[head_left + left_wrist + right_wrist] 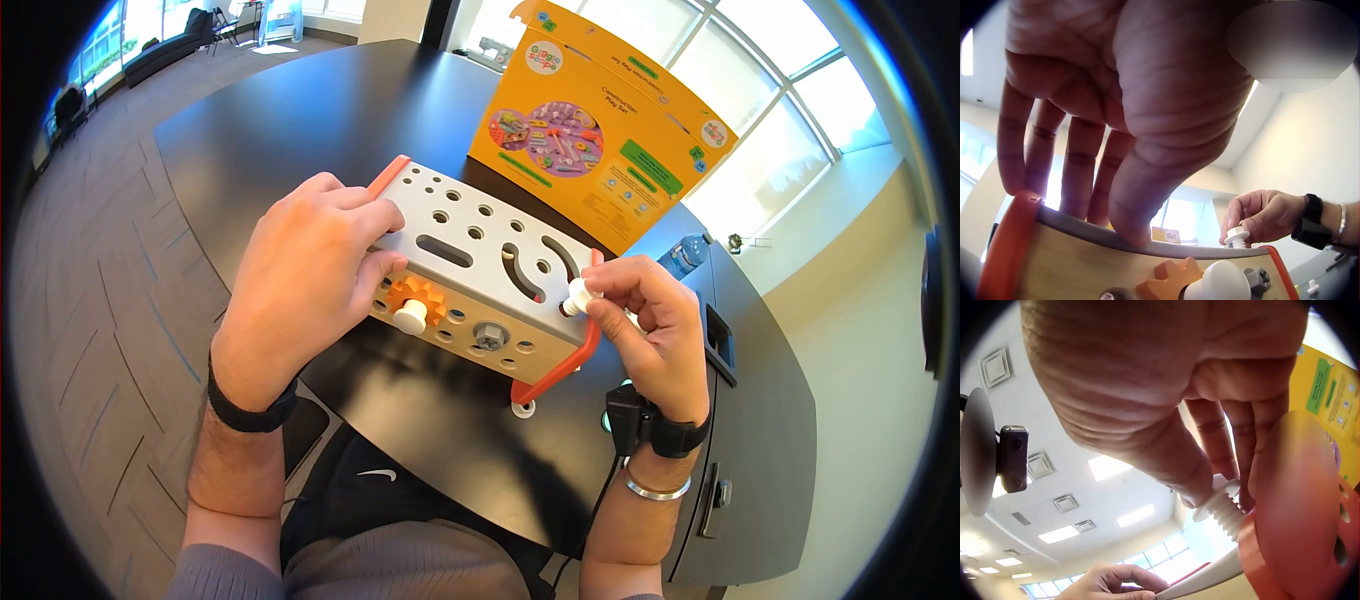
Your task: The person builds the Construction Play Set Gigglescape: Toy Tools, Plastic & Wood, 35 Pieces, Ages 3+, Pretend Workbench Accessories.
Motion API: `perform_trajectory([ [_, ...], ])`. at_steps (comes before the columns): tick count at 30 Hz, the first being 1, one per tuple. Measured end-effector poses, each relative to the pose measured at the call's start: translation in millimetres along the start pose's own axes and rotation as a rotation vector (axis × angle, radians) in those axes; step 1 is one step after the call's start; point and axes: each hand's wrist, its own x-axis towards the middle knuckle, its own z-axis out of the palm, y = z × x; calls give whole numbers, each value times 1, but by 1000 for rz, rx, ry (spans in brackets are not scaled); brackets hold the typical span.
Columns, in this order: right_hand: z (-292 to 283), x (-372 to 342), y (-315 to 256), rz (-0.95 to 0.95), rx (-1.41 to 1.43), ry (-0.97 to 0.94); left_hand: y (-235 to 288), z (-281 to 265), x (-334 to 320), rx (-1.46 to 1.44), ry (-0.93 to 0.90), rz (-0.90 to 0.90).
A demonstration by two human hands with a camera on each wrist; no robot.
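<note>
A toy workbench box (470, 222) with a grey holed top, wooden side and red end pieces stands on the table. My left hand (305, 265) grips its left end, thumb on the near top edge and fingers across the top. With thumb and fingers my right hand (650, 315) pinches a white toy screw (580, 294) at the top's right corner. The screw's ribbed shaft (1227, 515) points down at the grey top. On the wooden side sit an orange gear (418, 298) with a white screw head (410, 317) and a grey hex bolt (490, 336).
A yellow play set box (600, 120) stands behind the workbench on the dark table (300, 110). A water bottle (685, 256) is at the right rear. Close to the workbench's near right foot lies a small white piece (523, 409).
</note>
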Motion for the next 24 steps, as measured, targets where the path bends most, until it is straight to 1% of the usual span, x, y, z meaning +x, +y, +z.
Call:
perform_trajectory([
  [1,1,1,3,-73,-39,4,0,0,0,1,2,0],
  [4,3,1,3,-114,-124,28,0,1,0,9,-4,3],
  [8,2,1,-8,-91,-172,21,0,1,0,15,-7,-5],
  [10,4,2,-14,-43,-240,41,0,1,0,18,-10,-3],
  [11,2,2,-14,-42,-239,42,1,1,1,18,-9,-6],
  [13,-1,3,-13,-91,-375,1,1,1,1,19,-10,-5],
  [14,1,3,-12,-92,-375,3,1,1,1,19,-7,-2],
  [16,6,2,-9,-172,-265,65,0,2,1,20,-9,0],
  [19,5,3,2,-213,-255,56,1,2,2,20,-4,0],
  [20,5,2,0,-210,-253,57,1,2,2,15,4,-2],
  [22,4,2,-9,-73,-290,45,2,3,2,8,10,-4],
  [24,5,2,-2,-62,-272,56,1,4,2,1,21,-10],
])
